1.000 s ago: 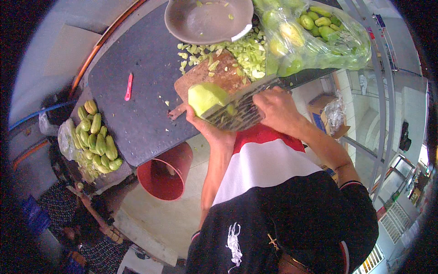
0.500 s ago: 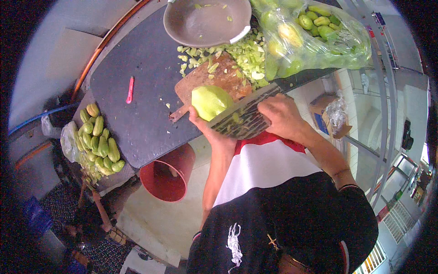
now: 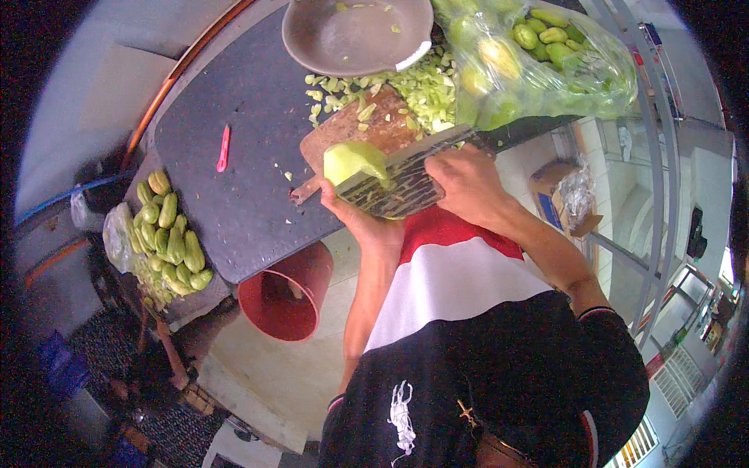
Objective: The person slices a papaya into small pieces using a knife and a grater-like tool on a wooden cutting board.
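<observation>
My left hand cups a pale green peeled fruit from below, with the thumb against its near side. The fruit is held over the near end of a wooden cutting board. My right hand is closed on a broad cleaver, its handle hidden in the fist. The wide blade, smeared with wet bits, lies slanted against the fruit's right side and hides part of it and of the left fingers. A curved flap of flesh shows at the fruit's upper right, beside the blade.
Chopped green pieces heap behind the board, under a grey-brown basin. A clear bag of green fruit lies far right. On the dark table rests a pink cutter. Whole green fruits pile at left; a red bucket stands below.
My right hand and the cleaver have shifted left, and the blade now covers more of the fruit. The fruit's right side, round before, now shows a curved cut edge. My left hand keeps its hold.
</observation>
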A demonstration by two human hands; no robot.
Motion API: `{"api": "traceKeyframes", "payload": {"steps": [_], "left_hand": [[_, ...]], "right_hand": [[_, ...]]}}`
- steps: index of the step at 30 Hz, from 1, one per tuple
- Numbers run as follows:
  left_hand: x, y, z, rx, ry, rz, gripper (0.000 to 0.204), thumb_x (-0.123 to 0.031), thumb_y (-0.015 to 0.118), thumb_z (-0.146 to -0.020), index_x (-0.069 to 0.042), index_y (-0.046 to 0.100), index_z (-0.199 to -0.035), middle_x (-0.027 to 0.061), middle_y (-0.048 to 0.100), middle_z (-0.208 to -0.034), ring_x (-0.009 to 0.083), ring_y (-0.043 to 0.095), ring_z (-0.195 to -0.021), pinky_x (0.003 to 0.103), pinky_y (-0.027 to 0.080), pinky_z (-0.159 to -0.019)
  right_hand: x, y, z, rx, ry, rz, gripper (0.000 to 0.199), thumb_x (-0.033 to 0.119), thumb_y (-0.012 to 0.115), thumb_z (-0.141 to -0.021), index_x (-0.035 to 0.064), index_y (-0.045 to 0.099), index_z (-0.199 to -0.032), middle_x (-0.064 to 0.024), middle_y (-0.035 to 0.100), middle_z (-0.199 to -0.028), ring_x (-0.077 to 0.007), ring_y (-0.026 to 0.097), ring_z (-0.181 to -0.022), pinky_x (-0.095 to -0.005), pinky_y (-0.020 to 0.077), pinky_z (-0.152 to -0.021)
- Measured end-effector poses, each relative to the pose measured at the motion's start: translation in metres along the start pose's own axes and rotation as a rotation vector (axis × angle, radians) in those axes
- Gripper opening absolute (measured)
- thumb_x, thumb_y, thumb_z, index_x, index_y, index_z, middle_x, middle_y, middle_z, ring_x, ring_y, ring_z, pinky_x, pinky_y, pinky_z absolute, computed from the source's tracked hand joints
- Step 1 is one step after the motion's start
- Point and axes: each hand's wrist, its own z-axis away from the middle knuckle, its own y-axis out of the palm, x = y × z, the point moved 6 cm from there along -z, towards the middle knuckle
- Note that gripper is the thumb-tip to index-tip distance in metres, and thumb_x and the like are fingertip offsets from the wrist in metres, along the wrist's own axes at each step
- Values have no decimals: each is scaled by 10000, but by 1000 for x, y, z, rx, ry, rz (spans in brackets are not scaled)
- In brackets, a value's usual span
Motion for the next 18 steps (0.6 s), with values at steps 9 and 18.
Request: {"api": "traceKeyframes", "payload": {"steps": [9, 18], "left_hand": [[-3, -1, -1, 55, 11, -24, 679, -678, 468, -884, -125, 529, -1273, 74, 636, -1157, 257, 634, -1037, 412, 541, -858], [10, -11, -6, 22, -40, -41, 692, -695, 501, -860, -134, 552, -1261, 100, 623, -1169, 287, 619, -1042, 454, 531, -878]], "right_hand": [[-90, 31, 32, -25, 519, -123, 218, 143, 736, -687, 61, 602, -838, -143, 660, -831, -380, 654, -806, -491, 533, -741], [-3, -5, 27, 37, 58, -55, 235, 45, 704, -600, 78, 551, -775, -97, 607, -778, -333, 592, -734, -448, 473, -649]]}}
